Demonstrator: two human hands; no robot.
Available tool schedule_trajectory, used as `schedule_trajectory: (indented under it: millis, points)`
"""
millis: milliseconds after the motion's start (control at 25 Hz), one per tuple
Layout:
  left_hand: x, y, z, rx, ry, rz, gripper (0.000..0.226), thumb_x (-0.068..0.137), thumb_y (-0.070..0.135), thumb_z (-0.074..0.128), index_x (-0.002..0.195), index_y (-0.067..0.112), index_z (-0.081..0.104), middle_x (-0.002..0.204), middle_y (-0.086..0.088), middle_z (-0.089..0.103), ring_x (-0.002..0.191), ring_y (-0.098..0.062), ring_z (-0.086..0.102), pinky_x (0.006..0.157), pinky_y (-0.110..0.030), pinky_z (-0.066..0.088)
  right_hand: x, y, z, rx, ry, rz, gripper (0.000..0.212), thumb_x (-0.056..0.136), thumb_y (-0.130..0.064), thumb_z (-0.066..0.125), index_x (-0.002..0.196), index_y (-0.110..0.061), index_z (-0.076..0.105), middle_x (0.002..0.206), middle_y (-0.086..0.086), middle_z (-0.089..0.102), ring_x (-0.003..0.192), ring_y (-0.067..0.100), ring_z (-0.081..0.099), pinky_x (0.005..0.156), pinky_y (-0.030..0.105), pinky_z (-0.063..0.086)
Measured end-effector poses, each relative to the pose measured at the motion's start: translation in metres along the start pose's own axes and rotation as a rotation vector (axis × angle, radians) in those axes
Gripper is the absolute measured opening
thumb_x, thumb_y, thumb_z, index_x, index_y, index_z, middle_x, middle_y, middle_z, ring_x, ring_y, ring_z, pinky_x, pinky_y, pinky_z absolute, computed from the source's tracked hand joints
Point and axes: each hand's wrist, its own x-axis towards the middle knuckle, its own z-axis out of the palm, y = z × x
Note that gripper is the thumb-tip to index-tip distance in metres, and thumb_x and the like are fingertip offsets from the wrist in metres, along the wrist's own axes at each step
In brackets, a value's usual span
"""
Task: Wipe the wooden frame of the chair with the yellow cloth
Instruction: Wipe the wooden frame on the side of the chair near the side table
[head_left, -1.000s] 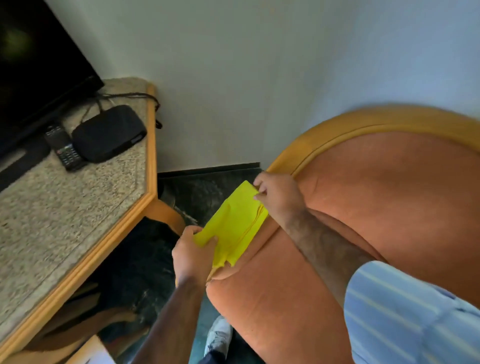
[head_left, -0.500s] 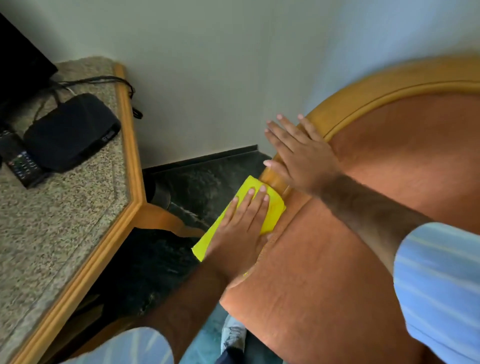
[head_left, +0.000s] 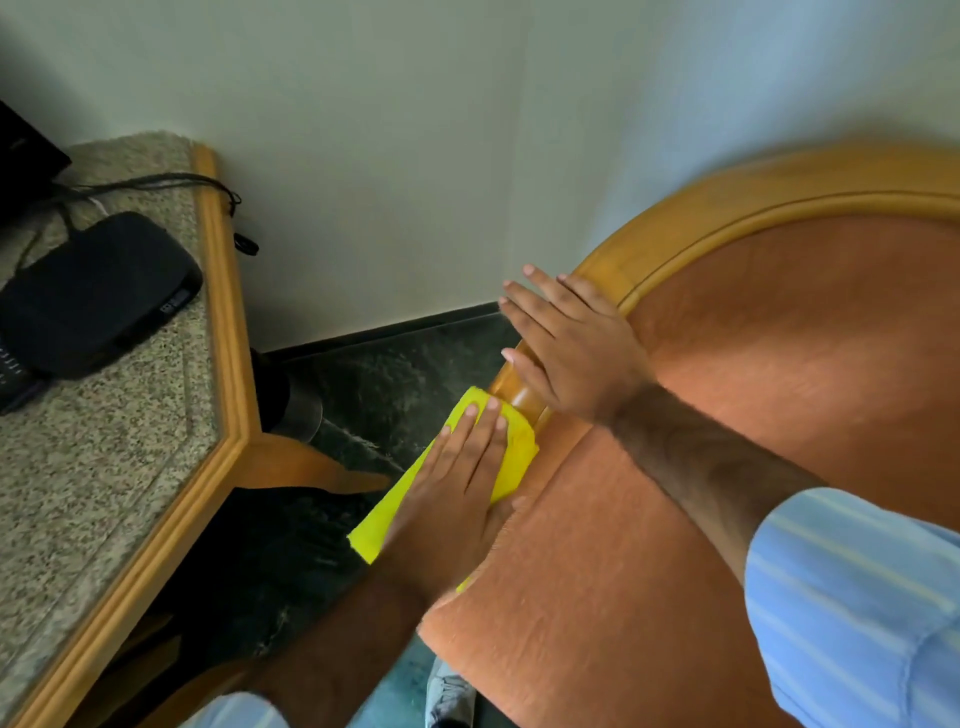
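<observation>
The chair has orange upholstery and a curved light-wood frame running along its top and down its left side. A yellow cloth lies draped over the lower left part of that frame. My left hand presses flat on the cloth, fingers together and pointing up the rail. My right hand rests flat on the wooden rail just above the cloth, fingers spread, holding nothing. The frame under both hands is hidden.
A granite-topped table with a wooden edge stands close on the left, carrying a black set-top box, cables and part of a remote. A pale wall and dark floor lie behind the chair. My shoe shows below.
A second ago both hands held the cloth up by its ends. The left hand then laid it on the rail and pressed down; the right hand let go and moved onto the frame above.
</observation>
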Motion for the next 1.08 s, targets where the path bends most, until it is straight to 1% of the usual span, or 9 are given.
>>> schedule_trajectory:
  millis: [80,240,320,440,560,680,800,880,1080]
  points:
    - [0.0,-0.005,0.0,-0.022,-0.006,0.007,0.073,0.11,0.055,0.03,0.162,0.004,0.029,0.173,-0.013,0.024,0.161,-0.028,0.021,0.13,-0.046,0.027,0.002,0.0,0.0,-0.009,-0.003,-0.007,0.063,0.109,-0.05,0.021,0.154,-0.011,0.042,0.163,0.007,0.043,0.157,0.026,0.028,0.126,0.048,0.028]
    - [-0.087,-0.029,0.0,0.023,-0.093,0.082,0.069,0.111,0.055,0.027,0.156,0.006,0.045,0.171,-0.008,0.028,0.159,-0.026,0.028,0.123,-0.044,0.032,0.002,0.001,-0.002,0.004,-0.009,-0.023,0.064,0.109,-0.05,0.021,0.155,-0.009,0.039,0.164,0.008,0.042,0.158,0.026,0.026,0.128,0.048,0.025]
    - [-0.101,-0.036,0.0,0.04,-0.111,0.101,0.069,0.111,0.056,0.028,0.157,0.006,0.044,0.172,-0.008,0.026,0.159,-0.026,0.027,0.122,-0.044,0.034,0.001,0.001,0.001,0.014,0.006,-0.019,0.064,0.109,-0.05,0.021,0.155,-0.009,0.039,0.164,0.008,0.042,0.158,0.026,0.027,0.128,0.047,0.024]
    - [-0.054,-0.019,0.007,0.05,-0.03,0.051,0.072,0.11,0.055,0.032,0.161,0.005,0.032,0.172,-0.013,0.026,0.16,-0.029,0.025,0.123,-0.049,0.039,-0.001,0.0,0.005,0.025,0.051,-0.001,0.063,0.109,-0.049,0.024,0.154,-0.009,0.042,0.163,0.007,0.044,0.157,0.026,0.029,0.127,0.047,0.027]
    - [0.005,0.001,0.009,-0.021,0.05,-0.004,0.074,0.11,0.054,0.035,0.163,0.004,0.02,0.173,-0.015,0.02,0.161,-0.03,0.018,0.128,-0.049,0.031,-0.001,0.0,0.009,0.011,0.115,-0.016,0.06,0.108,-0.047,0.027,0.151,-0.009,0.046,0.16,0.007,0.047,0.155,0.026,0.034,0.124,0.048,0.032]
    - [-0.003,-0.008,0.011,-0.072,0.068,0.002,0.073,0.109,0.054,0.036,0.16,0.003,0.034,0.171,-0.014,0.028,0.16,-0.03,0.025,0.127,-0.048,0.032,0.0,0.001,0.01,0.023,0.121,-0.017,0.061,0.108,-0.048,0.026,0.151,-0.009,0.046,0.16,0.007,0.048,0.155,0.026,0.034,0.123,0.048,0.032]
    - [-0.071,-0.027,0.006,-0.019,0.008,0.079,0.069,0.109,0.054,0.036,0.155,0.005,0.046,0.168,-0.011,0.036,0.157,-0.027,0.032,0.119,-0.048,0.044,0.0,0.001,0.008,0.038,0.11,-0.019,0.063,0.107,-0.048,0.025,0.152,-0.009,0.044,0.161,0.007,0.046,0.155,0.026,0.033,0.124,0.048,0.03]
    - [-0.1,-0.036,0.003,-0.013,-0.032,0.092,0.068,0.11,0.055,0.033,0.153,0.005,0.049,0.167,-0.01,0.039,0.156,-0.026,0.034,0.118,-0.046,0.043,-0.001,0.001,0.008,0.049,0.114,-0.003,0.062,0.107,-0.048,0.025,0.152,-0.009,0.044,0.161,0.007,0.046,0.156,0.026,0.032,0.125,0.048,0.03]
    - [-0.032,-0.011,0.007,-0.021,0.049,0.05,0.069,0.109,0.051,0.042,0.157,0.002,0.041,0.169,-0.014,0.033,0.158,-0.031,0.03,0.122,-0.05,0.041,-0.002,0.001,0.015,0.044,0.189,-0.002,0.059,0.107,-0.047,0.03,0.15,-0.01,0.048,0.159,0.006,0.049,0.154,0.026,0.036,0.123,0.047,0.033]
